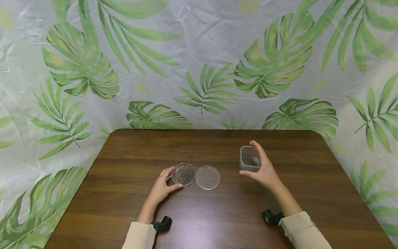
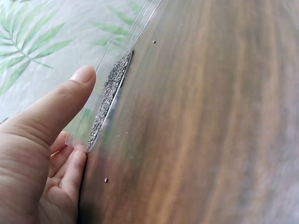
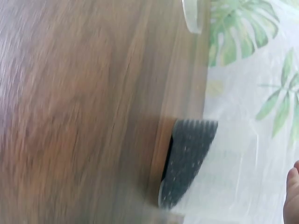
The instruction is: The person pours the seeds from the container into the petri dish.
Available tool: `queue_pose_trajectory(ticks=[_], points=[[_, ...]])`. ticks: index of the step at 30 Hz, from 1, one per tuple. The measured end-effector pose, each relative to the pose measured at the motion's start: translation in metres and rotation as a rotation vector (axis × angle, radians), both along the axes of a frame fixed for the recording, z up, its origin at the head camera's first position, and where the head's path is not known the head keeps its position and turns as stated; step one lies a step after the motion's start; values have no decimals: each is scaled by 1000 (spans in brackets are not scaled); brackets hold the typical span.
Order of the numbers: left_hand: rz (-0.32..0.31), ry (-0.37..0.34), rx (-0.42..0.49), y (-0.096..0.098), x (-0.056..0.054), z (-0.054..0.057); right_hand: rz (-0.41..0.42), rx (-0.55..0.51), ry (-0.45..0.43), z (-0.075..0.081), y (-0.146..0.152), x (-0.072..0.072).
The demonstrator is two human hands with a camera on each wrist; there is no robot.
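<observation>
A round clear petri dish (image 1: 172, 178) with dark grains (image 1: 184, 174) in it stands on the table. My left hand (image 1: 160, 188) holds its rim, thumb at the near side and fingers at the far left. In the left wrist view the grains (image 2: 110, 95) lie heaped against the clear wall. Just right of the dish lies a clear round lid (image 1: 207, 177). Farther right is a translucent square tub (image 1: 240, 159) with more dark grains (image 3: 190, 161) at its bottom. Around it my right hand (image 1: 264, 171) is spread, and in the right wrist view its fingertips (image 3: 292, 189) are apart from the tub.
The brown wooden table (image 1: 217, 214) has rounded far corners. A few loose grains (image 2: 106, 179) lie on it near the dish. Behind it hangs a grey cloth (image 1: 205, 41) printed with green leaves. A black band (image 1: 162, 224) sits on each wrist.
</observation>
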State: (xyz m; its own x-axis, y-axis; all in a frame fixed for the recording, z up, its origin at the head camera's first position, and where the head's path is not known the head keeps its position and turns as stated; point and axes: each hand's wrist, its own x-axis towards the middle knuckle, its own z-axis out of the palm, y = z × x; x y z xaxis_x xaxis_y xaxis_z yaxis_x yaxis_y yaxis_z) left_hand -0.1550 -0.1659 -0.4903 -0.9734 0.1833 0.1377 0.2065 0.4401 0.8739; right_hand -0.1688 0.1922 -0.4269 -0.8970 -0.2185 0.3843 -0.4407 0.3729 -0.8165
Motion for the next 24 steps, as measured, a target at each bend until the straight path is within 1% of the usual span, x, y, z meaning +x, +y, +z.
queue_pose_trajectory(ticks=[7, 11, 13, 16, 18, 20, 24], points=[[-2, -2, -5, 0, 1, 2, 54, 39, 3, 1, -15, 4], [-3, 12, -3, 0, 0, -2, 90, 47, 21, -1, -24, 5], [2, 16, 4, -2, -4, -10, 103, 44, 15, -3, -28, 5], [12, 21, -12, -6, -10, -25, 125, 44, -4, -7, -35, 5], [21, 10, -12, -8, -13, -34, 135, 48, -13, -9, -40, 5], [24, 8, -18, -9, -14, -37, 147, 52, -17, -11, -44, 6], [22, 7, -18, -9, -15, -38, 161, 54, -23, -15, -54, 7]])
